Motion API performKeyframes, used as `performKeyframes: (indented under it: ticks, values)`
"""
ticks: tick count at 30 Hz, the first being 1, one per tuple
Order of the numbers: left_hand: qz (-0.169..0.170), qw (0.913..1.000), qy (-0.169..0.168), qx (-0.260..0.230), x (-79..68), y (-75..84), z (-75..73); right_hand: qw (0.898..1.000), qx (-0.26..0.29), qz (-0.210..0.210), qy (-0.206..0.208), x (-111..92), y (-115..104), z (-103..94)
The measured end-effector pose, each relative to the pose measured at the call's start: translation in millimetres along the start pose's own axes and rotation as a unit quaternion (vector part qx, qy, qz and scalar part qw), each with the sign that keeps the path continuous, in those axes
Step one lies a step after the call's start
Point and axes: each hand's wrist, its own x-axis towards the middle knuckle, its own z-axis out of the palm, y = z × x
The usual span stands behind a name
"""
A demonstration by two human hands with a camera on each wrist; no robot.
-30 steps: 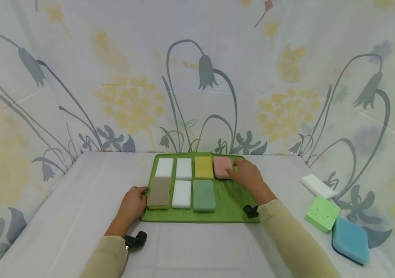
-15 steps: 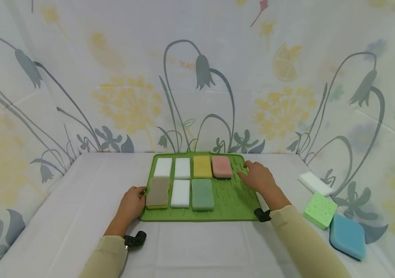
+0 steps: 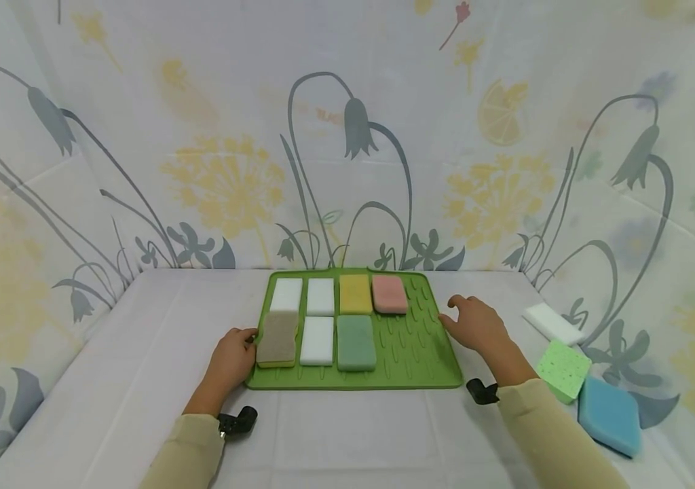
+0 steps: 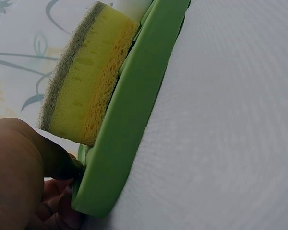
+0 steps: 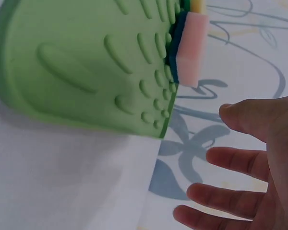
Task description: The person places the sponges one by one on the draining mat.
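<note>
My left hand point(image 3: 231, 361) pinches the left edge of a green ridged tray point(image 3: 411, 350). In the left wrist view the thumb point(image 4: 62, 160) presses its rim and the other fingers are partly hidden beyond it. Close to this hand lies a yellow sponge with a grey scouring top point(image 3: 278, 338). Beside the tray's right edge, my right hand point(image 3: 478, 329) hovers with spread fingers, holding nothing. The pink sponge point(image 3: 389, 294) lies in the tray's back row, right of a yellow sponge point(image 3: 355, 294) and two white sponges point(image 3: 320, 296). A green sponge point(image 3: 356, 343) and another white sponge point(image 3: 317, 341) lie in front.
To the right on the white cloth are a white sponge point(image 3: 553, 323), a light green sponge point(image 3: 564, 371) and a blue sponge point(image 3: 609, 415), close together. A flower-printed cloth point(image 3: 237, 190) rises behind the table.
My right hand has let go of the pink sponge and moved right, off the tray. The pink sponge stays in the back row. My left hand keeps its place on the tray edge.
</note>
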Motion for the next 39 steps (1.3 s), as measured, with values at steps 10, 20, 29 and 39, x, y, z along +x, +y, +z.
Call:
performKeyframes:
  ticks: [10, 20, 29, 39]
  values:
    - [0.005, 1.0000, 0.002, -0.001, 0.0, 0.7, -1.1, 1.000, 0.002, 0.012, -0.010, -18.5, 20.1, -3.5]
    - [0.005, 1.0000, 0.004, 0.002, -0.6, -0.7, -1.2, 0.999, -0.015, 0.034, -0.018, -37.5, 41.5, -9.1]
    - [0.016, 0.9997, 0.011, 0.012, -0.4, -0.4, 0.5, 0.997, -0.022, 0.063, -0.032, -53.2, 62.9, -11.6]
    - [0.018, 0.9996, 0.010, 0.019, -0.8, 0.0, 1.0, 0.994, -0.026, 0.091, -0.051, -72.8, 79.6, -13.1]
